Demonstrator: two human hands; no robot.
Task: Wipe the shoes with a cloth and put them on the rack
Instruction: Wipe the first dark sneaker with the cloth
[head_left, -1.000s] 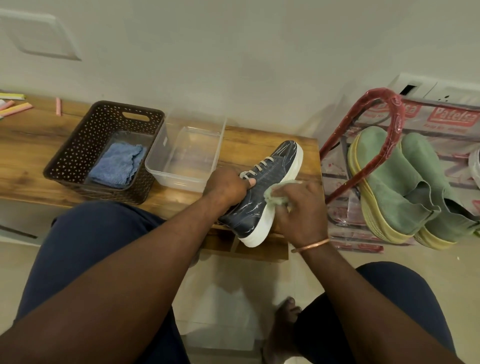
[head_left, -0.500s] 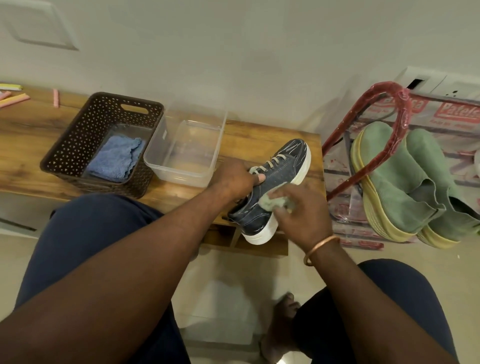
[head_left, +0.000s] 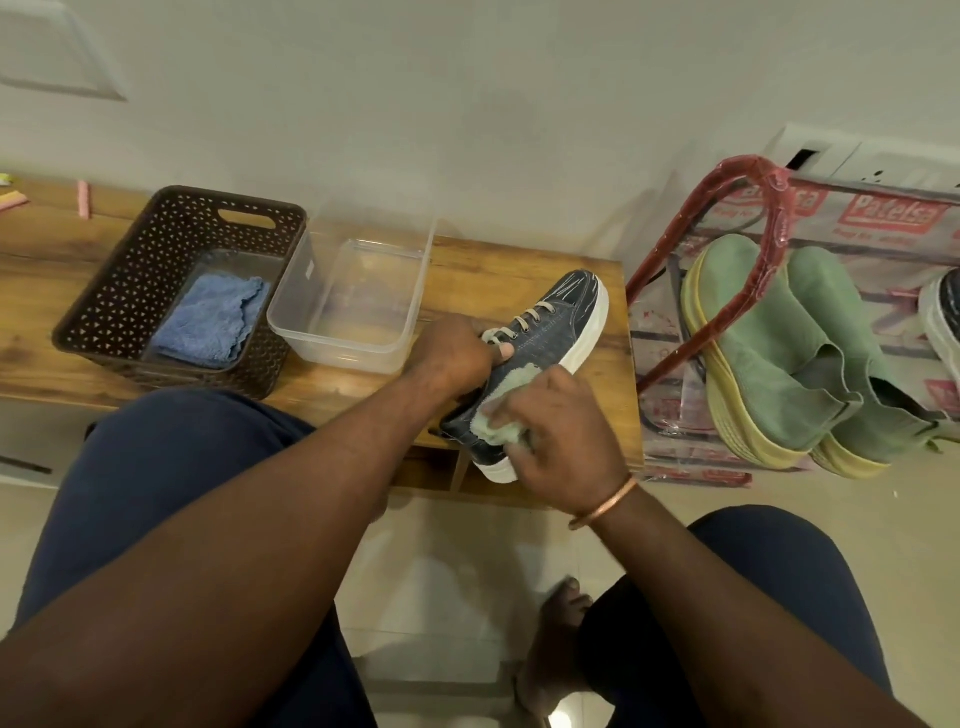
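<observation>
Wooden bench (head_left: 467, 265): L grip (head_left: 452, 353) tight round dark sneaker (head_left: 550, 322), R grip (head_left: 561, 431) tight round green cloth (head_left: 498, 415) against shoe side.

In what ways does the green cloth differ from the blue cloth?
The green cloth is pale green and bunched; the blue cloth is blue and lies folded flat. The right hand holds the green cloth against the dark sneaker; the blue cloth lies untouched in the brown basket. Both look like soft fabric.
</observation>
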